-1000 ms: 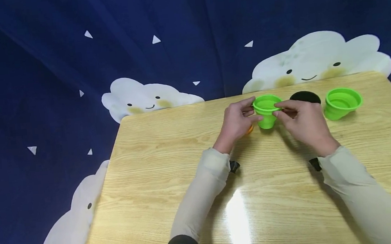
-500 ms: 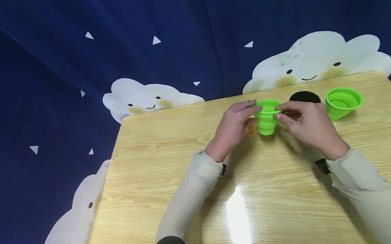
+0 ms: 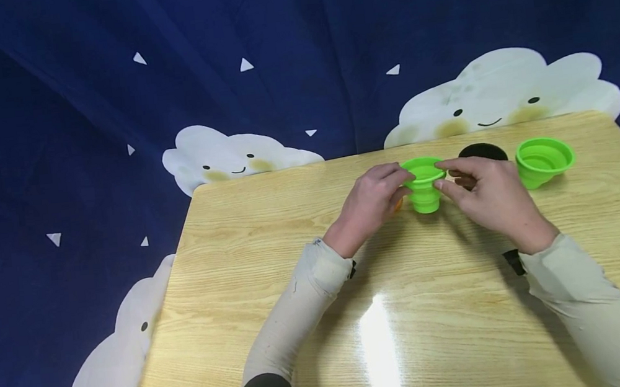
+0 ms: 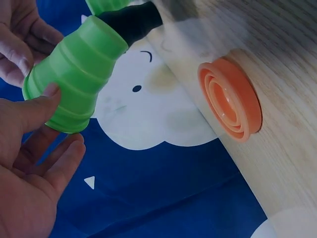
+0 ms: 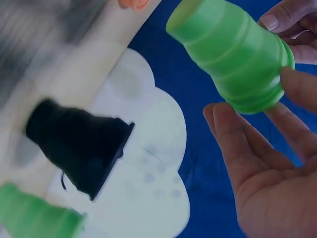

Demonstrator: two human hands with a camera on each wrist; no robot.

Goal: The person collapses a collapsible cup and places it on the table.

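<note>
An extended, ribbed green collapsible cup [image 3: 424, 190] is upright between both hands near the back of the table. My left hand [image 3: 368, 205] holds its left rim, thumb on the outer wall and fingers at the rim, as the left wrist view also shows. On the opposite side my right hand [image 3: 489, 200] pinches the rim between thumb and fingers. In the left wrist view an orange collapsible cup [image 4: 232, 99], pressed flat into rings, lies on the table; in the head view it is mostly hidden behind my left hand. Whether the held cup touches the table I cannot tell.
A black extended cup [image 5: 79, 144] stands behind my right hand, partly covered in the head view. Further right is a second green cup [image 3: 545, 161]. Beyond the wooden table's [image 3: 249, 255] back edge hangs a dark blue cloud-patterned curtain [image 3: 275, 66].
The held green cup has come slightly toward me and shows more of its ribbed side. My left fingers have shifted over its rim. Over the last half second there is little movement.
</note>
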